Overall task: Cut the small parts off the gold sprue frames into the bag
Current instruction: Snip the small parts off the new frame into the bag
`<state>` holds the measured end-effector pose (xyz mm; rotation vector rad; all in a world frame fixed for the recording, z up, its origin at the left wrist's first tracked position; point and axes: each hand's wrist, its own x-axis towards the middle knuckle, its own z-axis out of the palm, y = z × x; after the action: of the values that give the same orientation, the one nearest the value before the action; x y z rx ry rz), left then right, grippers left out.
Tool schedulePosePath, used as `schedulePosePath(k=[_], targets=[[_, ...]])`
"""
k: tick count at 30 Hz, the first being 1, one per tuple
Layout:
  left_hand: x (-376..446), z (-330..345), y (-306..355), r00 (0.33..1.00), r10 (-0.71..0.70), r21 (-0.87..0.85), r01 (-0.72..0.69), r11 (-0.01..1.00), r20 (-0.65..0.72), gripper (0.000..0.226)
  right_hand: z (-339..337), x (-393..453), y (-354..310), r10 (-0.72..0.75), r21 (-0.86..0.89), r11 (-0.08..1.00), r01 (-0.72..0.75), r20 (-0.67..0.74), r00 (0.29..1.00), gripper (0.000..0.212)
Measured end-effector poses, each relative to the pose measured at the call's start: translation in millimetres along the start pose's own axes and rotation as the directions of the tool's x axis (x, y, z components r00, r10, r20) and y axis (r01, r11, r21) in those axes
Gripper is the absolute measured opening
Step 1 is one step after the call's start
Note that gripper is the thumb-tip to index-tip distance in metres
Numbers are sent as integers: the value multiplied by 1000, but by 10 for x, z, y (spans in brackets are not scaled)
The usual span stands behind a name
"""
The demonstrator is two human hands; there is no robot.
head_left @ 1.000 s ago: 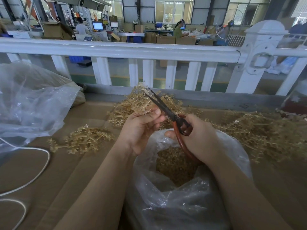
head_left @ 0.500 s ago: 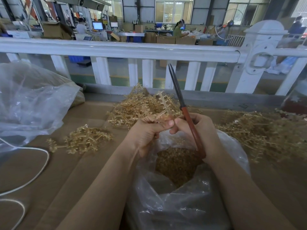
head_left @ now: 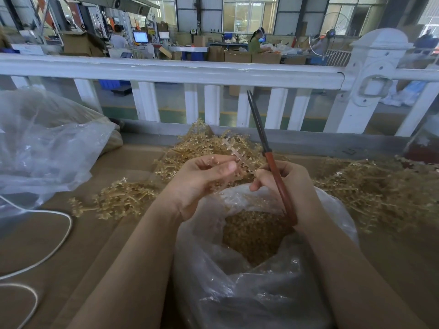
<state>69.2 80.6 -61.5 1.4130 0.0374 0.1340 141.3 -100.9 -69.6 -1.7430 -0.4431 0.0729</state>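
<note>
Just below the middle of the frame, the left hand (head_left: pixel 202 179) pinches a gold sprue frame (head_left: pixel 237 157) between thumb and curled fingers, holding it above the open mouth of the bag (head_left: pixel 213 264). The frame's far end sticks up and to the right, its little side stubs showing pale against the heap behind it. The right hand (head_left: pixel 285 186) is curled round the red handles of the scissors (head_left: pixel 263 143); the dark blades point up towards the top centre, pressed together, their tip in front of the white railing (head_left: pixel 166 72). The fingertips of this hand lie just beside the sprue frame's near end, though whether they touch it I cannot tell.

The bag sits at lower centre, clear plastic, crumpled, with a mound of cut gold parts (head_left: pixel 254 233) inside it. Behind the hands lies a heap of sprue frames (head_left: pixel 197 143) on the brown tabletop (head_left: pixel 99 257). A smaller clump (head_left: pixel 123 200) lies at centre left, and a broad spread (head_left: pixel 370 186) fills the right side. A second clear bag (head_left: pixel 47 148) bulges at the left edge, and a white cable (head_left: pixel 59 233) loops across the lower left. Beyond the railing, people work at benches among cardboard boxes
</note>
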Motion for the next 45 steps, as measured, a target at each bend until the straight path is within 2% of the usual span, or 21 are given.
schedulePosePath(k=[4, 11, 14, 16, 19, 24, 26, 29, 33, 37, 42, 45], targets=[[13, 56, -21, 995, 86, 30, -84, 996, -58, 19, 12, 2, 6, -1, -45, 999, 2, 18, 1000, 14], [24, 107, -18, 985, 143, 82, -135, 987, -92, 3, 17, -7, -7, -37, -128, 991, 46, 72, 997, 15], [37, 113, -37, 976, 185, 77, -177, 981, -113, 12, 16, -16, 2, -62, -163, 984, 74, 79, 995, 14], [41, 93, -41, 969, 209, 85, -199, 976, -133, 16, 11, -17, 24, -95, -220, 970, 105, 55, 994, 34], [34, 38, -35, 953, 266, 156, -244, 957, -143, 27, -7, -21, 63, -123, -420, 898, 130, 45, 991, 58], [39, -1, -44, 940, 295, 261, -245, 934, -171, 20, -33, -37, 116, -199, -597, 771, 220, 102, 975, 60], [48, 5, -51, 939, 289, 287, -229, 930, -188, 28, -29, -42, 124, -227, -645, 721, 253, 126, 966, 63], [36, 16, -39, 941, 288, 263, -237, 935, -176, 33, -34, -41, 132, -255, -668, 693, 273, 127, 959, 68], [32, 24, -47, 941, 289, 266, -237, 934, -174, 16, -47, -44, 142, -304, -691, 659, 296, 115, 946, 63], [29, 42, -60, 948, 274, 234, -232, 944, -163, 11, -43, -59, 145, -348, -706, 638, 307, 92, 933, 59], [45, 41, -79, 947, 289, 173, -264, 949, -138, 29, -44, -58, 166, -382, -708, 632, 316, 71, 921, 63], [42, 40, -77, 946, 309, 146, -294, 945, -97, 33, -45, -50, 170, -386, -701, 639, 316, 63, 920, 65]])
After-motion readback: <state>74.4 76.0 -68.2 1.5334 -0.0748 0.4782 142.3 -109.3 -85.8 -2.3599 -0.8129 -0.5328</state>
